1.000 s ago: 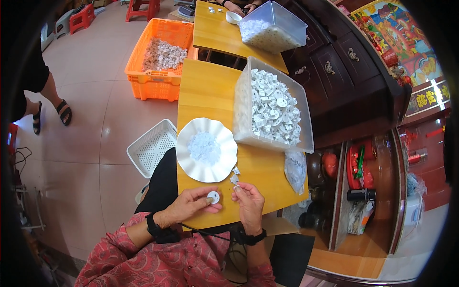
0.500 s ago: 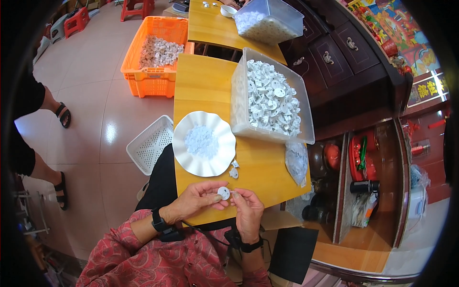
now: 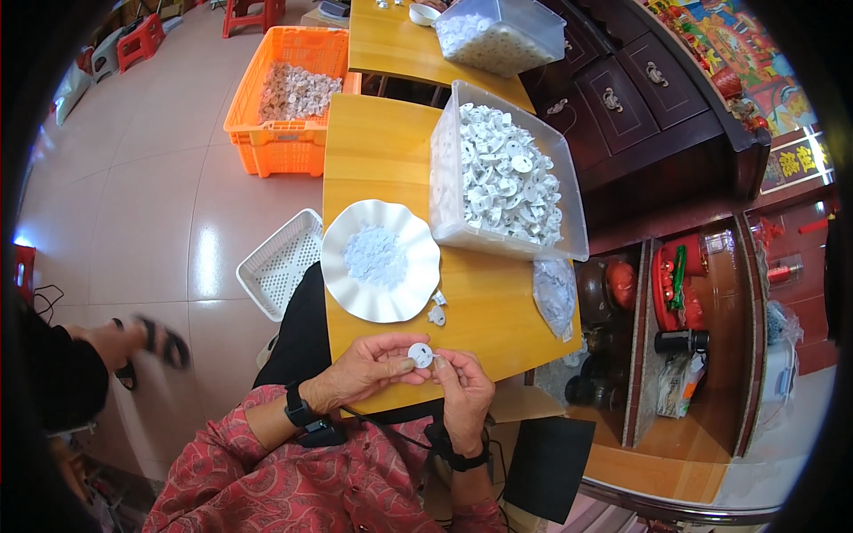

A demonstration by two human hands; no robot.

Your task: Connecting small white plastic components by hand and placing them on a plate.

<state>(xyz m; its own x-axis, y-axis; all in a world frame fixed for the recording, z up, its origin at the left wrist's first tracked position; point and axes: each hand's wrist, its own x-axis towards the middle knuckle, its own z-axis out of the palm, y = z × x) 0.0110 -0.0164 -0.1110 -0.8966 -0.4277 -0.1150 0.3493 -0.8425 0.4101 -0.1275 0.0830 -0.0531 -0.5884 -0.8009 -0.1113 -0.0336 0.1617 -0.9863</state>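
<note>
Between the thumb and fingers of my left hand is a small round white plastic piece with dark slots in its face. My right hand pinches at the right edge of this piece; whatever lies between its fingertips is too small to make out. Just beyond my hands, two small white plastic parts lie on the yellow wooden table. Left of them stands a wavy-rimmed white plate heaped with small pale bluish-white bits.
A clear plastic bin full of white parts stands on the table, beside a plastic bag. An orange crate and a white basket are to the left. Dark cabinets line the right. A person's foot shows at far left.
My right fingertips have come a little closer against the round piece, which stays in my left hand. At far left, the other person's legs and sandals have shifted, one foot blurred.
</note>
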